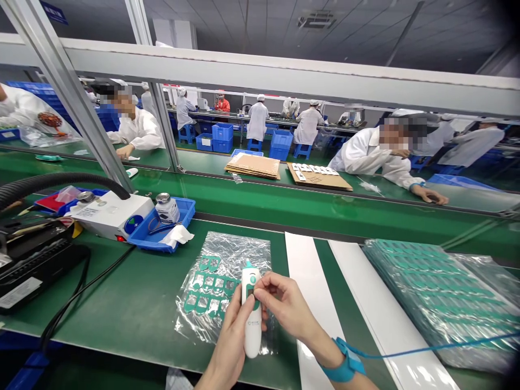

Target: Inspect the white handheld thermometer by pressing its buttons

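Ear thermometer (252, 338) partly hidden between left hand (231, 338) and right hand (284, 303).

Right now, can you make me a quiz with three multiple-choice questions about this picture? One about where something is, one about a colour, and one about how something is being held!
1. Where is the blue strap?
A) On the right wrist
B) On the left wrist
C) On the table

2. What colour is the tray under the jar?
A) Red
B) Yellow
C) Blue

3. How is the white thermometer being held?
A) It is lying in the tray
B) It is gripped in the left hand
C) It is standing on the table

Answers:
1. A, because the strap wraps the wrist behind the right hand.
2. C, because the tray's walls are bright blue.
3. B, because the left hand's fingers wrap around the thermometer, above the table.
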Available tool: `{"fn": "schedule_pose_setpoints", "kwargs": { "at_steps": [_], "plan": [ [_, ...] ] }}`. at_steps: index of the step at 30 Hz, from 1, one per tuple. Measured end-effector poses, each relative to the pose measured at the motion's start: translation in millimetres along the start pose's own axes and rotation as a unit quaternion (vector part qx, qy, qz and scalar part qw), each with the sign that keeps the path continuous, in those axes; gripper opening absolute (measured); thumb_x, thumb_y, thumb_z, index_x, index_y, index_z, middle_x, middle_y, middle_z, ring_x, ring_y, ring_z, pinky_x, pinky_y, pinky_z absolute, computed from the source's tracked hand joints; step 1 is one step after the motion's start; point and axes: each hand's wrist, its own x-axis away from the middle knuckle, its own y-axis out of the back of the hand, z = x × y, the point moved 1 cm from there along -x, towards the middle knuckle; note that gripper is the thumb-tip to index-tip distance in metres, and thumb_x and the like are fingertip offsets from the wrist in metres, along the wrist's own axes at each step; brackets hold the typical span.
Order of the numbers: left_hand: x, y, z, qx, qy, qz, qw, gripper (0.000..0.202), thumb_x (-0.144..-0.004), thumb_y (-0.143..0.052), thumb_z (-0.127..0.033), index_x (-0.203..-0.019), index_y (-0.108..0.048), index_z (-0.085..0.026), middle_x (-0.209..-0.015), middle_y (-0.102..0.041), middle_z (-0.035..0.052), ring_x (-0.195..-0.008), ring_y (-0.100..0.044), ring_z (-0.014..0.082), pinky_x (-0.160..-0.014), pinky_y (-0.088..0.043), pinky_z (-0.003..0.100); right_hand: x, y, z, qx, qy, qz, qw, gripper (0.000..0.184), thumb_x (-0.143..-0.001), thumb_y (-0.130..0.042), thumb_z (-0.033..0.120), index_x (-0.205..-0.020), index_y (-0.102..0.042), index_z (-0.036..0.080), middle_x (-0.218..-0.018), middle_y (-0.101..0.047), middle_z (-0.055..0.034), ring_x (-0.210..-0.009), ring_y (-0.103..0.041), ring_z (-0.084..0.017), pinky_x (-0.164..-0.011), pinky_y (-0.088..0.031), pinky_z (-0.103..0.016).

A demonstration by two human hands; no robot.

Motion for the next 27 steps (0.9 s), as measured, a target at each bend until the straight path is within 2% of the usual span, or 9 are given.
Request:
{"fn": "schedule_pose_setpoints", "kwargs": {
  "at_steps": [5,8,10,12,15,18,22,25,27],
  "plan": [
    [0,0.9,2,-0.002,0.000,-0.018,1.000,0.063,-0.085,-0.061,-0.030,-0.140,-0.032,-0.022,-0.111,-0.064,0.0064,-0.068,-0.060,0.0107,-0.062,-0.050,0.023,5,0,-2,0.092,0.035,-0.044,0.994,0.012,-0.086,-0.059,0.030,-0.085,-0.058,0.019,-0.072,-0.053,0.0021,-0.051,-0.053,-0.009,-0.047,-0.046,-0.021],
    [1,-1.0,2,-0.009,-0.008,-0.013,1.000,0.065,-0.083,-0.064,-0.032,-0.138,-0.033,-0.020,-0.086,-0.068,0.0034,-0.063,-0.057,0.0114,-0.058,-0.048,0.023,5,2,-2,0.090,0.031,-0.046,0.994,0.012,-0.087,-0.058,0.031,-0.092,-0.056,0.020,-0.073,-0.054,0.0022,-0.053,-0.052,-0.010,-0.048,-0.045,-0.022],
    [1,-2.5,2,-0.023,-0.022,0.014,0.999,0.067,-0.080,-0.066,-0.035,-0.136,-0.034,-0.018,-0.066,-0.063,-0.0005,-0.057,-0.054,0.0114,-0.055,-0.044,0.023,3,5,-1,0.091,0.041,-0.055,0.993,0.012,-0.088,-0.057,0.031,-0.090,-0.057,0.019,-0.074,-0.055,0.0011,-0.059,-0.053,-0.011,-0.052,-0.045,-0.022],
    [1,-3.7,1,-0.040,-0.038,0.045,0.997,0.065,-0.078,-0.068,-0.039,-0.131,-0.039,-0.016,-0.057,-0.058,-0.0032,-0.052,-0.050,0.0101,-0.052,-0.040,0.022,2,6,-1,0.087,0.053,-0.066,0.993,0.012,-0.088,-0.058,0.031,-0.090,-0.056,0.019,-0.076,-0.056,0.0004,-0.066,-0.053,-0.012,-0.059,-0.045,-0.023],
    [0,-3.9,0,-0.045,-0.060,0.070,0.995,0.059,-0.076,-0.070,-0.039,-0.124,-0.044,-0.016,-0.057,-0.056,-0.0043,-0.051,-0.047,0.0084,-0.051,-0.038,0.021,0,6,-2,0.060,0.045,-0.062,0.995,0.016,-0.086,-0.061,0.031,-0.095,-0.053,0.021,-0.074,-0.053,0.0026,-0.067,-0.052,-0.012,-0.061,-0.045,-0.022],
    [-5,-1.8,0,-0.037,-0.062,0.089,0.993,0.061,-0.073,-0.072,-0.037,-0.122,-0.043,-0.016,-0.059,-0.058,-0.0038,-0.051,-0.048,0.0088,-0.052,-0.039,0.021,-4,5,-6,0.039,0.039,-0.060,0.997,0.020,-0.087,-0.060,0.036,-0.096,-0.049,0.022,-0.074,-0.051,0.0034,-0.060,-0.050,-0.011,-0.055,-0.043,-0.021],
    [-16,5.9,4,-0.075,-0.065,0.092,0.991,0.059,-0.074,-0.067,-0.053,-0.113,-0.048,-0.015,-0.056,-0.060,-0.0020,-0.043,-0.048,0.0083,-0.044,-0.035,0.020,-12,7,-6,0.032,0.051,-0.061,0.996,0.023,-0.089,-0.055,0.044,-0.094,-0.050,0.023,-0.077,-0.051,0.0010,-0.059,-0.051,-0.012,-0.051,-0.045,-0.022],
    [-20,16.1,5,-0.077,-0.074,0.069,0.992,0.066,-0.075,-0.057,-0.066,-0.117,-0.050,-0.015,-0.074,-0.068,0.0053,-0.043,-0.053,0.0094,-0.041,-0.037,0.022,-18,11,-2,0.100,0.074,-0.019,0.992,0.022,-0.088,-0.054,0.046,-0.096,-0.055,0.025,-0.085,-0.057,-0.0050,-0.073,-0.059,-0.019,-0.061,-0.052,-0.028],
    [-18,24.3,3,-0.060,-0.092,0.051,0.993,0.062,-0.080,-0.053,-0.063,-0.121,-0.051,-0.017,-0.089,-0.069,0.0090,-0.056,-0.061,0.0133,-0.051,-0.048,0.027,-22,16,-5,0.177,0.104,0.023,0.979,0.023,-0.088,-0.051,0.045,-0.100,-0.061,0.029,-0.098,-0.061,-0.0101,-0.086,-0.063,-0.025,-0.069,-0.054,-0.034]
  ]
}}
